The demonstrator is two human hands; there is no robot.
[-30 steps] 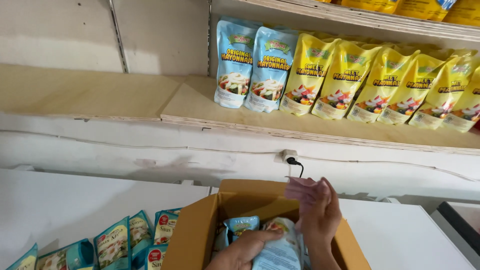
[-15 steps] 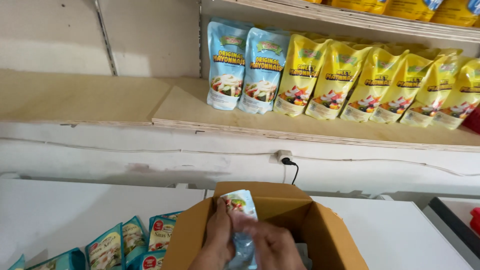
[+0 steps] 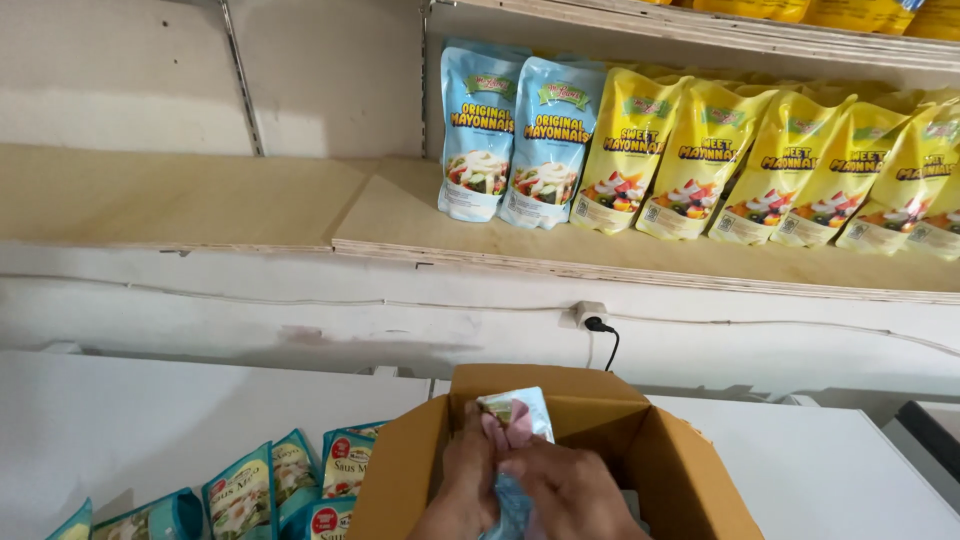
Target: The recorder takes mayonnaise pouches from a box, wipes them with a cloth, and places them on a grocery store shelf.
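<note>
Plywood shelf (image 3: 250, 205) (white wall behind) above white counter (image 3: 150, 420).

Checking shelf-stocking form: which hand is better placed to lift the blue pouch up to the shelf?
Probably left: the left hand grips the blue pouch near its top, while the right hand sits lower.

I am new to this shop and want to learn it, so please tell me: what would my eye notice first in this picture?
First, the row of yellow pouches standing on the wooden shelf, with two light blue pouches at its left end. Below, both hands, the left hand and the right hand, hold a light blue pouch over an open cardboard box. More teal pouches stand at the lower left.
</note>
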